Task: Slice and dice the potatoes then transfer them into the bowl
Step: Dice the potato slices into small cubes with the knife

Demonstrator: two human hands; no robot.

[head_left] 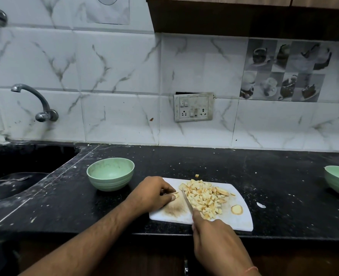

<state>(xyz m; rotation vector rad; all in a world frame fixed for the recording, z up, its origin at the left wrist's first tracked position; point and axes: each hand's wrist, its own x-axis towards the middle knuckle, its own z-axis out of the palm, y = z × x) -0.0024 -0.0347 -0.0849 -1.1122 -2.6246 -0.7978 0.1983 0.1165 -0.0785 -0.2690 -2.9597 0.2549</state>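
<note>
A white cutting board lies on the black counter with a heap of diced potato on it. A round potato end slice lies apart at the board's right. My left hand pinches a small potato piece at the board's left end, fingers curled. My right hand grips a knife; its blade rests on the board between the held piece and the heap. A pale green bowl stands left of the board and looks empty.
A second green bowl sits at the counter's right edge. A sink lies at the left under a wall tap. A switch socket is on the tiled wall. One potato cube lies behind the board.
</note>
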